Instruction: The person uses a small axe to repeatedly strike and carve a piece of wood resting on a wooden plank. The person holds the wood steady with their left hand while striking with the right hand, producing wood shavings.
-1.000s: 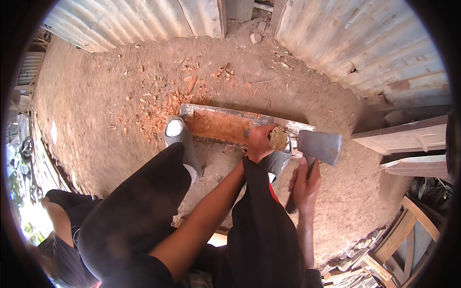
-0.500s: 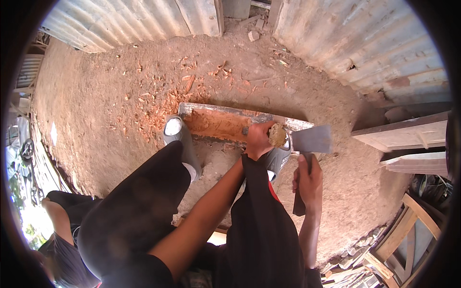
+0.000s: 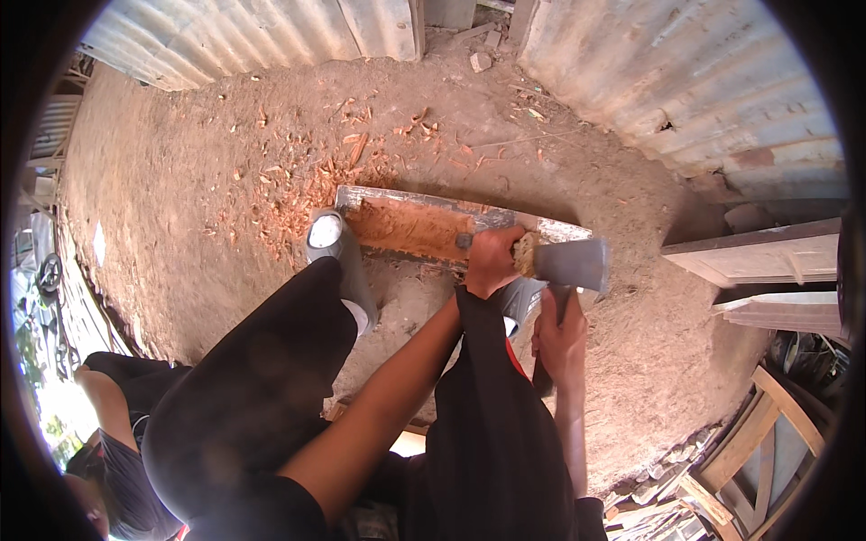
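Observation:
My left hand (image 3: 492, 261) is closed around a chisel, its blade tip meeting the wooden plank near the recess end; the frayed, battered handle top (image 3: 525, 255) pokes out beside my thumb. My right hand (image 3: 561, 343) grips the dark handle of a hatchet (image 3: 572, 263), whose broad grey head is against or just beside that frayed top; I cannot tell if they touch. Across the ground lies the plank (image 3: 552, 232), its worn pale-grey surface cut into a long reddish-brown recess. My grey-shod feet are at it, the left shoe (image 3: 338, 252) by its left end.
Reddish wood shavings (image 3: 311, 191) litter the dirt ground beyond the plank. Corrugated metal sheets (image 3: 695, 81) stand at the far side. Wooden panels (image 3: 767, 252) lean at the right, with a wooden frame (image 3: 753, 442) nearer. Another person (image 3: 122, 442) sits at the lower left.
My right hand has swung the hatchet leftward, bringing its head up to the chisel's handle top. My left hand keeps its grip at nearly the same spot.

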Motion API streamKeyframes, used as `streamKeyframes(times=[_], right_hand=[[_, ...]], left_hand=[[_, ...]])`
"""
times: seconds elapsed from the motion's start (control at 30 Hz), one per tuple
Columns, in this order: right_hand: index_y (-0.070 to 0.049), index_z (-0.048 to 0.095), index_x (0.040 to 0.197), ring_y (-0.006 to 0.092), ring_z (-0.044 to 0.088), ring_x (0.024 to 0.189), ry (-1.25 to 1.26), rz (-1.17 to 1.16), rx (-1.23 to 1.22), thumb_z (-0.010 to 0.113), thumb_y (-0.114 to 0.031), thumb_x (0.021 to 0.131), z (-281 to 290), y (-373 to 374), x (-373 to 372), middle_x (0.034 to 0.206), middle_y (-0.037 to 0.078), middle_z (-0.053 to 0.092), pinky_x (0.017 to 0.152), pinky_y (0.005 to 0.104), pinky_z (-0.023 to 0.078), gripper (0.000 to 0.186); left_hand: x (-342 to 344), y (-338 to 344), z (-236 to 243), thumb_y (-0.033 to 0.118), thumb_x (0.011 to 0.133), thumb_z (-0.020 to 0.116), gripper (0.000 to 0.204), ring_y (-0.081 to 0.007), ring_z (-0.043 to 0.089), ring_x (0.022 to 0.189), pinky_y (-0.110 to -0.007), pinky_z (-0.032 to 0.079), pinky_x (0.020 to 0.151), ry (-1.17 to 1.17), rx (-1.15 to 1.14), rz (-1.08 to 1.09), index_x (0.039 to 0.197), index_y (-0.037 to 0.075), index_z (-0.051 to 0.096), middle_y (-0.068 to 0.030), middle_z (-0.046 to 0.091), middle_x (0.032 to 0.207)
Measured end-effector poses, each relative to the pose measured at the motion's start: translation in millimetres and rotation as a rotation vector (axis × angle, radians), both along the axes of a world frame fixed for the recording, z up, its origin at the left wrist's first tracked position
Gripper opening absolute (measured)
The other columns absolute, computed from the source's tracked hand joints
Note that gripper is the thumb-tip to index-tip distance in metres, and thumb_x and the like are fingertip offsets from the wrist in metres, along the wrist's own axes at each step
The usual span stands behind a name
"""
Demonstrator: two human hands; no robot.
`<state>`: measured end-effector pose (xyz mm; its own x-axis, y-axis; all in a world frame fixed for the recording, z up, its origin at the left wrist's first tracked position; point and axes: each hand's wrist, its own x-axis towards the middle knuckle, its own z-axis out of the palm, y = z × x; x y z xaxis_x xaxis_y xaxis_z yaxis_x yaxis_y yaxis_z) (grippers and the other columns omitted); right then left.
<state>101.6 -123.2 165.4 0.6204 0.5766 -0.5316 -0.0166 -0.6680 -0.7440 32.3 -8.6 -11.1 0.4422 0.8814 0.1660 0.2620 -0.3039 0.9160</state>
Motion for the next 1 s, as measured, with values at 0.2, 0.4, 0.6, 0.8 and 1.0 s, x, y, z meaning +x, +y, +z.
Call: streamKeyframes(times=[0.2, 0.4, 0.6, 0.8, 1.0], right_hand=[[-0.005, 0.054, 0.108, 0.0094, 0.050, 0.047, -0.002, -0.120, 0.048, 0.052, -0.033, 0.112, 9.2, 2.2, 1.6, 0.065, 0.001, 0.052, 0.041, 0.0279, 0.041, 0.028], [-0.003, 0.055, 0.106, 0.0102, 0.050, 0.046, 0.176, 0.038, -0.050, 0.054, -0.031, 0.111, 23.6, 3.6, 21.5, 0.064, 0.002, 0.050, 0.040, 0.0282, 0.041, 0.028], [-0.003, 0.056, 0.106, 0.0104, 0.051, 0.046, 0.041, 0.085, -0.010, 0.051, -0.036, 0.112, -10.8, -9.7, 13.4, 0.064, 0.002, 0.051, 0.041, 0.0276, 0.042, 0.033], [-0.004, 0.054, 0.106, 0.0108, 0.051, 0.046, -0.038, -0.259, 0.220, 0.050, -0.036, 0.112, 1.6, -4.7, 8.2, 0.064, 0.002, 0.051, 0.040, 0.0285, 0.042, 0.032], [-0.005, 0.056, 0.105, 0.0109, 0.051, 0.047, 0.113, 0.075, -0.078, 0.054, -0.036, 0.111, 9.0, -5.6, 32.7, 0.065, 0.001, 0.052, 0.041, 0.0285, 0.043, 0.031]], left_hand=[[1.6, -0.5, 3.1, 0.028, 0.076, 0.084, 0.027, -0.0393, 0.069, 0.074, -0.044, 0.052, 0.061, 0.003, 0.024, 0.019, 0.093, 0.010, 0.074, -0.0177, 0.068, 0.077], [0.5, -1.8, 10.2, 0.027, 0.074, 0.083, 0.029, -0.0414, 0.067, 0.073, -0.050, 0.051, 0.062, 0.017, 0.005, 0.031, 0.081, 0.008, 0.062, -0.0186, 0.064, 0.072], [-1.6, 0.1, -3.0, 0.028, 0.075, 0.084, 0.026, -0.0392, 0.070, 0.075, -0.044, 0.053, 0.064, 0.034, 0.004, 0.018, 0.092, 0.010, 0.075, -0.0177, 0.070, 0.079], [3.5, -0.9, 5.8, 0.028, 0.077, 0.083, 0.024, -0.0389, 0.070, 0.075, -0.044, 0.053, 0.064, 0.008, 0.014, 0.013, 0.088, 0.010, 0.073, -0.0173, 0.071, 0.079], [-1.6, -1.2, 5.3, 0.023, 0.073, 0.082, 0.021, -0.0394, 0.071, 0.076, -0.048, 0.055, 0.065, 0.082, 0.000, 0.005, 0.085, 0.010, 0.070, -0.0162, 0.070, 0.077]])
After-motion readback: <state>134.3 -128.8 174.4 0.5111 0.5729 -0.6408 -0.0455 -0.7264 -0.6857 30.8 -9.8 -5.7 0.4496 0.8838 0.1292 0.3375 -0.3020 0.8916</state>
